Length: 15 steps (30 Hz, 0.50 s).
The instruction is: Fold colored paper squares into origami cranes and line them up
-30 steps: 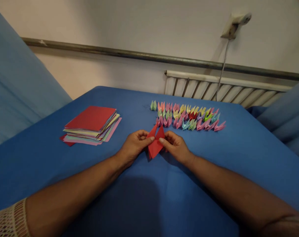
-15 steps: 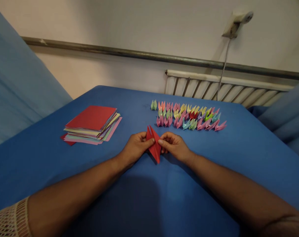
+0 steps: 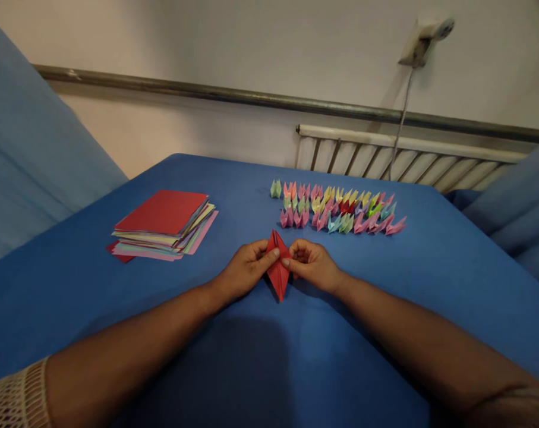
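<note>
A folded red paper piece (image 3: 278, 273) stands on edge between my two hands over the blue table (image 3: 296, 356). My left hand (image 3: 245, 270) pinches its left side with thumb and fingers. On the other side, my right hand (image 3: 311, 264) pinches it with curled fingers. The paper is narrow, with two points up and one point down toward me.
A stack of coloured square papers (image 3: 164, 223), red on top, lies to the left. Several small folded paper pieces (image 3: 336, 208) stand in rows just behind my hands. A white radiator (image 3: 407, 157) and a wall pipe (image 3: 251, 98) run behind the table.
The red paper's two upper flaps have been pressed together, so the piece is narrower. Both hands have closed in toward each other.
</note>
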{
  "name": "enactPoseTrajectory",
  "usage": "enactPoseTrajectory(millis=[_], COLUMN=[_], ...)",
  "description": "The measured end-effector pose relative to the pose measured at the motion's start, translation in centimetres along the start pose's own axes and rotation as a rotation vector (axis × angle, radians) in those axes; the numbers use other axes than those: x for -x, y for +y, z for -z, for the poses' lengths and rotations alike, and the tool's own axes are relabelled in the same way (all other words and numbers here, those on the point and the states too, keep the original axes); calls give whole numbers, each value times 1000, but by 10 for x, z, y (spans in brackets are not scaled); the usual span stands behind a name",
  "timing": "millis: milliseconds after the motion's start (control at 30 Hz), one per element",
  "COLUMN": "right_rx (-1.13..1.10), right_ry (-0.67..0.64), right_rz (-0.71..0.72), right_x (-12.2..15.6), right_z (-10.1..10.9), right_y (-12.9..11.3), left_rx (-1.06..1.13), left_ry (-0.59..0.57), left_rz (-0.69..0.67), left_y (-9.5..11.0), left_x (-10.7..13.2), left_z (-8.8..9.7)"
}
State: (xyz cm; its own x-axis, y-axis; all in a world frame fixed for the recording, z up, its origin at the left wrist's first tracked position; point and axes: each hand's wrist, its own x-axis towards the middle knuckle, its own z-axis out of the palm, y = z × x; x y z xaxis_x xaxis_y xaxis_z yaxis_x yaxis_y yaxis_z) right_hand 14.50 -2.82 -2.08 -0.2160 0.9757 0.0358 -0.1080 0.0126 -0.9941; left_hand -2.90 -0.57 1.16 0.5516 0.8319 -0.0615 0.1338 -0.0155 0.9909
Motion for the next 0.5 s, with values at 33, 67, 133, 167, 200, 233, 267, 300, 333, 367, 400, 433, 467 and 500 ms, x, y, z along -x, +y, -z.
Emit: enactPoseTrajectory(millis=[33,67,133,167,200,233,267,300,333,367,400,433,467,500], right_rx=[1,4,15,21,26,26,22,14,5,-5,-14,-19,-20,-16], right_ry=[-2,-4,-19,-32,-45,-56,-62,-63,-59,-53,-47,-43,-37,-30], right_rz=[-2,-2,2,6,11,17,24,31,41,50,58,63,67,71], right_x=[0,0,0,1,2,2,3,4,4,4,4,4,4,4], right_z=[0,0,1,2,3,3,4,4,4,4,4,4,4,5], right_y=[0,1,1,0,0,-1,-2,-3,-4,-4,-5,-5,-5,-6], left_rx=[-28,-45,-37,-22,-8,0,0,-8,-24,-47,-70,-89,-99,-102], left_ry=[6,8,-3,-13,-31,-58,-89,-122,-156,-184,-207,-224,-241,-260], left_rz=[-7,-12,-19,-20,-19,-15,-8,-1,5,12,23,33,43,53], left_y=[1,1,2,1,1,1,1,2,2,3,4,5,5,5], left_x=[0,1,0,0,0,0,0,0,1,2,3,3,4,4], left_z=[0,-1,-2,-2,-2,-3,-3,-3,-3,-3,-2,-2,-1,0])
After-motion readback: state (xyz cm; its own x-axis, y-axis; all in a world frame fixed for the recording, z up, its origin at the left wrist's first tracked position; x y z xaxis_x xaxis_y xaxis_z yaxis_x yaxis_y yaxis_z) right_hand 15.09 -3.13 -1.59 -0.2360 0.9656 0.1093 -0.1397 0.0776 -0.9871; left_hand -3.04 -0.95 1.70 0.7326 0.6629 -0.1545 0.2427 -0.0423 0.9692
